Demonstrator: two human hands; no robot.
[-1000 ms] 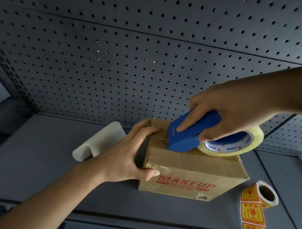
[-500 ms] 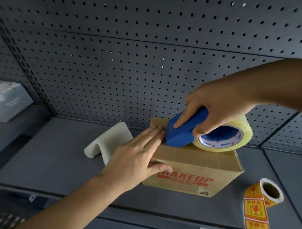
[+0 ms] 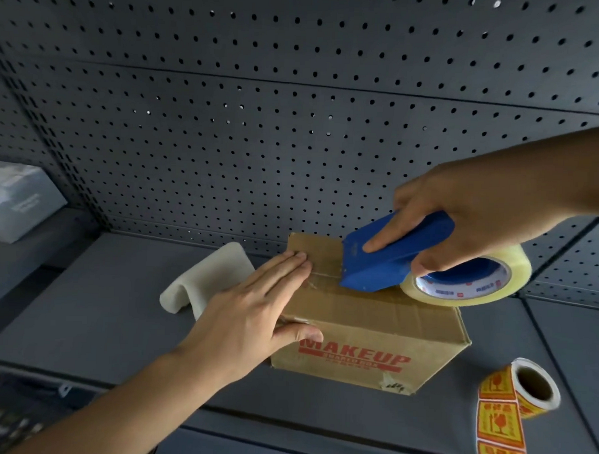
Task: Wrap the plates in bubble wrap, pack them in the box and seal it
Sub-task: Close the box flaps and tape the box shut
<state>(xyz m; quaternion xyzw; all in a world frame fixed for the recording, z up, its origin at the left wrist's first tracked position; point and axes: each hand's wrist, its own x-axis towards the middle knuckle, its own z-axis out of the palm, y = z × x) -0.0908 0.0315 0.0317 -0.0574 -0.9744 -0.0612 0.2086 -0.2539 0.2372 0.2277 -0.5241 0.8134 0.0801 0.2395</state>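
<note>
My left hand (image 3: pixel 254 313) lies flat on the box (image 3: pixel 372 331), and the blue tape tool (image 3: pixel 385 260) sits just past my fingertips, blocking that way. The wall with holes (image 3: pixel 260 140) stands behind my right hand (image 3: pixel 461 215). Left of my left hand lies a white pad (image 3: pixel 215 278), then open shelf (image 3: pixel 95 304); nearer me than my right hand sits a sticker roll (image 3: pixel 523 391).

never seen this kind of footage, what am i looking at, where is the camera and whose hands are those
No machine here: a person works with bare hands, and the one camera sits on their head, looking forward and down. All pictures share that view. On a grey shelf stands a cardboard box, flaps closed. The left hand lies flat on its top, thumb on the front. The right hand grips a blue tape dispenser, pressed on the top seam. Left of the box lies a bent white sheet; to the right, a roll of orange stickers.
</note>
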